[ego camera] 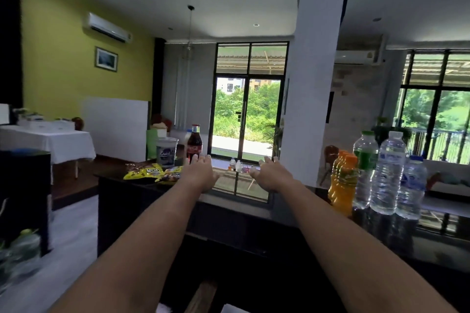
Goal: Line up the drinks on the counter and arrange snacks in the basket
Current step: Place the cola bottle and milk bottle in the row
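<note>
Both my arms stretch forward over the dark glossy counter (254,216). My left hand (198,173) and my right hand (272,175) hover open, fingers spread, holding nothing. Just beyond my left hand stands a cola bottle (194,143) with a red cap, beside a plastic cup (166,151) with a lid. Yellow snack packets (146,173) lie flat on the counter's far left. At the right stand orange juice bottles (343,185), a green-capped bottle (365,160) and two clear water bottles (387,173) in a close row. No basket shows.
A white pillar (312,84) rises behind the counter. Small bottles (235,164) sit far off between my hands. A table with a white cloth (48,140) stands at the left, and a dark cabinet (24,198) is near the left edge.
</note>
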